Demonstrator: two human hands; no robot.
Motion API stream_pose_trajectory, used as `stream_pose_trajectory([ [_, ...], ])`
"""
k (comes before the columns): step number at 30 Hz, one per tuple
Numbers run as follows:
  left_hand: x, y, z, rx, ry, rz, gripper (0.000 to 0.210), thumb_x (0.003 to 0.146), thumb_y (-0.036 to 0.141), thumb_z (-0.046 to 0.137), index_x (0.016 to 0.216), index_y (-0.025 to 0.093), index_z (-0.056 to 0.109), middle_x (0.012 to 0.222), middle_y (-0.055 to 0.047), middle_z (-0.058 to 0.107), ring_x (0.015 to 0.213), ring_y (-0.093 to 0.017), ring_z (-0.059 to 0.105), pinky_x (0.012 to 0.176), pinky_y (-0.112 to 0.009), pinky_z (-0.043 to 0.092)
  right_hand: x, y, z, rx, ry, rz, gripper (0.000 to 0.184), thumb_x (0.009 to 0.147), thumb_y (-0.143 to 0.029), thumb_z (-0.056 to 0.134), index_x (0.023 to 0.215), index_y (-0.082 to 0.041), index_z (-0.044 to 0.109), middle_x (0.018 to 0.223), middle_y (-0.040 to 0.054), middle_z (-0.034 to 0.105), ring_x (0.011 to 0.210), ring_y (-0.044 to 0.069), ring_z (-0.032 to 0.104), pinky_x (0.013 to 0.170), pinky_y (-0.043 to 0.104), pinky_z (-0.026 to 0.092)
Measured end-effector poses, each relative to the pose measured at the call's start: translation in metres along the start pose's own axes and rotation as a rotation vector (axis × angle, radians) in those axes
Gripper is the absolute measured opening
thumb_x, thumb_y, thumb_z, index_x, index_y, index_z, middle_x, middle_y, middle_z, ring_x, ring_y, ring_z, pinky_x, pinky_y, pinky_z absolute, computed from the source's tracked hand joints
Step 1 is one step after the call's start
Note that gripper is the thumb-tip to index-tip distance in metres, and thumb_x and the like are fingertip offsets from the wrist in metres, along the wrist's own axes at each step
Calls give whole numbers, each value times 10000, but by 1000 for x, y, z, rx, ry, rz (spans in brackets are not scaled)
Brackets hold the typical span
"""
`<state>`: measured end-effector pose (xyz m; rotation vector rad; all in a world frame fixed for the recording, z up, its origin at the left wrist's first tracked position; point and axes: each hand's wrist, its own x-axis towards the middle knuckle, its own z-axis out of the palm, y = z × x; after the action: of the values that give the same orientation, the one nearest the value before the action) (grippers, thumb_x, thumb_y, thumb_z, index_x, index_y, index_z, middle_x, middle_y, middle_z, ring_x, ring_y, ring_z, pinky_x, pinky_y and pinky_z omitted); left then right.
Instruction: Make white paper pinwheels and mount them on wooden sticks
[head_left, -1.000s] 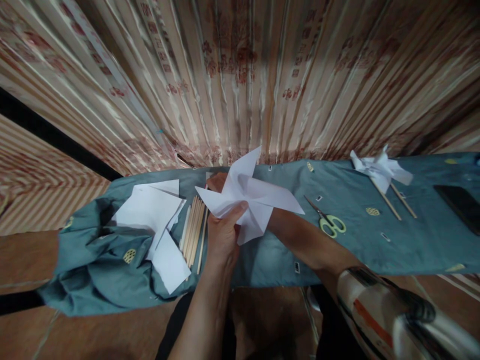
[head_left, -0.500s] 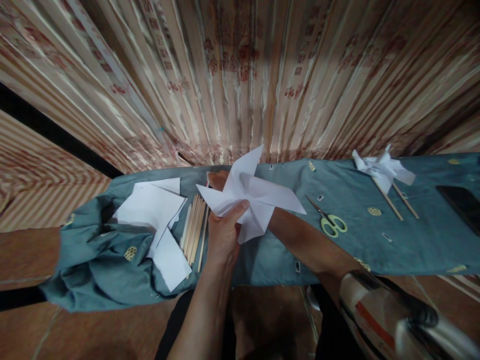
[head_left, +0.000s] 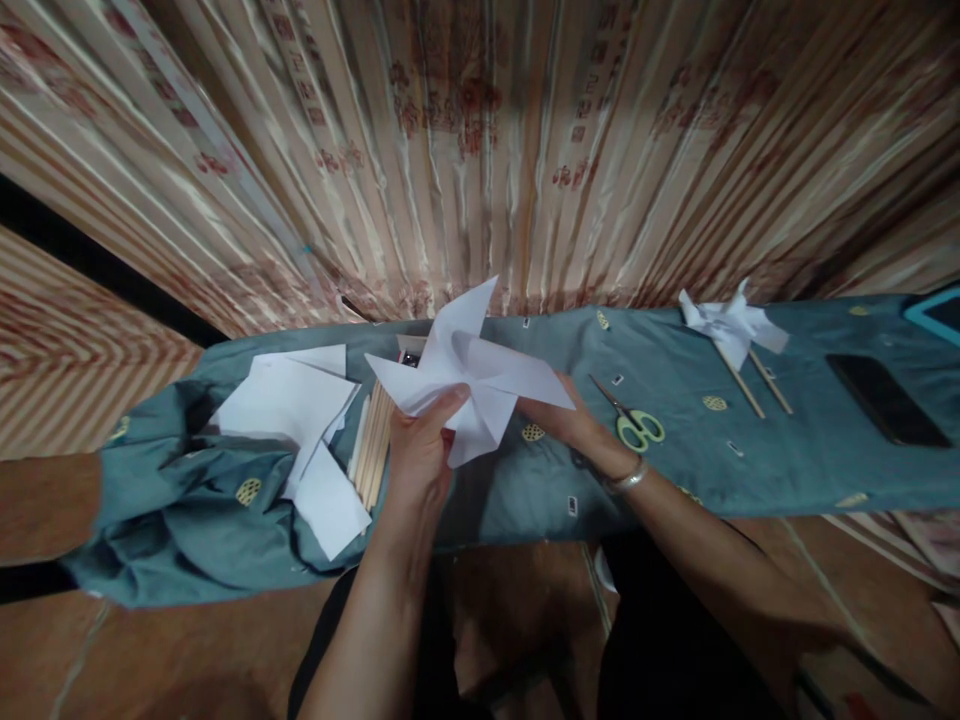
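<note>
A white paper pinwheel (head_left: pixel 480 375) with folded blades is held over the middle of the table. My left hand (head_left: pixel 424 440) pinches it near its centre, thumb on top and the fingers underneath. My right hand (head_left: pixel 553 408) is under the right-hand blade; its fingers are hidden by the paper. Behind the left blade, a small open box (head_left: pixel 409 352) with dark contents is partly covered. Beside my left hand lie several thin wooden sticks (head_left: pixel 373 445), partly hidden by the hand and the pinwheel.
White paper sheets (head_left: pixel 289 395) lie at the left on the teal cloth (head_left: pixel 480 510). Green-handled scissors (head_left: pixel 637 428) rest right of my hands. Farther right are white pinwheels (head_left: pixel 731 325) on sticks, a dark phone (head_left: pixel 889 400) and a blue-edged object (head_left: pixel 934 310). A patterned curtain (head_left: pixel 465 150) hangs behind.
My right hand has drawn back from behind the pinwheel, near the small box, to under its right blade. My left hand keeps its hold. The view has shifted slightly to the right.
</note>
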<state>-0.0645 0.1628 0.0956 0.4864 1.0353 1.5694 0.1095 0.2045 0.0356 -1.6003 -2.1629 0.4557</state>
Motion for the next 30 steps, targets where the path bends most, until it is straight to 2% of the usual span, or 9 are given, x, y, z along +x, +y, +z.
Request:
stream_pose_trajectory([
  [3, -1, -4, 2, 28, -27, -6, 465, 471, 197, 870, 912, 139, 732, 799, -44, 771, 778, -233, 726, 763, -341, 565, -29, 11, -7, -102, -62, 51, 120, 908, -190, 563, 883, -156, 675, 787, 48, 705, 720, 184, 665, 640, 275, 455],
  [6, -1, -10, 5, 50, -39, 7, 407, 469, 192, 866, 851, 140, 736, 774, -35, 765, 757, -219, 720, 761, -335, 566, -52, 13, -12, -180, -109, 57, 142, 895, -179, 547, 873, -151, 684, 797, 82, 717, 733, 206, 668, 634, 281, 404],
  [9, -1, -17, 9, 74, -51, 24, 383, 455, 195, 867, 812, 143, 736, 764, -33, 763, 750, -214, 716, 759, -338, 568, -61, 11, -12, -233, -150, 54, 195, 918, -192, 514, 862, -139, 692, 813, 114, 723, 755, 225, 669, 640, 293, 392],
  [13, 1, -25, 13, 127, -33, 19, 330, 448, 210, 862, 747, 148, 734, 750, -36, 759, 711, -206, 707, 723, -338, 573, -60, 19, -14, -117, -199, 55, 212, 936, -266, 537, 899, -169, 722, 796, 68, 738, 720, 201, 675, 638, 280, 415],
  [16, 2, -28, 14, 141, -42, 21, 282, 470, 214, 848, 717, 151, 727, 751, -36, 757, 692, -195, 700, 693, -323, 571, -61, 35, -22, 80, -119, 86, 197, 917, -279, 562, 974, -205, 736, 770, 17, 742, 665, 177, 670, 615, 265, 441],
  [19, 2, -30, 16, 160, -47, 9, 282, 467, 206, 848, 713, 148, 721, 735, -32, 752, 682, -197, 697, 671, -316, 568, -65, 50, -28, 188, -9, 70, 188, 883, -251, 587, 991, -209, 735, 846, 21, 753, 719, 186, 682, 651, 275, 486],
  [22, 0, -33, 16, 184, -62, 0, 290, 484, 216, 841, 742, 150, 723, 734, -31, 751, 698, -204, 700, 676, -318, 568, -68, 55, -24, 260, -13, 22, 159, 861, -224, 608, 957, -208, 734, 912, 33, 754, 801, 200, 697, 739, 302, 524],
  [26, -2, -39, 16, 193, -93, 10, 290, 509, 225, 832, 769, 156, 726, 746, -26, 752, 708, -196, 697, 697, -317, 565, -71, 51, -12, 217, -60, -15, 164, 854, -211, 640, 994, -211, 726, 985, 49, 742, 894, 220, 698, 825, 339, 532],
  [30, -3, -44, 16, 196, -106, 10, 271, 513, 212, 841, 752, 152, 728, 762, -23, 752, 680, -174, 688, 689, -303, 558, -72, 45, -4, 93, -64, -55, 173, 885, -211, 618, 1025, -215, 719, 1002, 78, 727, 929, 241, 690, 844, 364, 535],
])
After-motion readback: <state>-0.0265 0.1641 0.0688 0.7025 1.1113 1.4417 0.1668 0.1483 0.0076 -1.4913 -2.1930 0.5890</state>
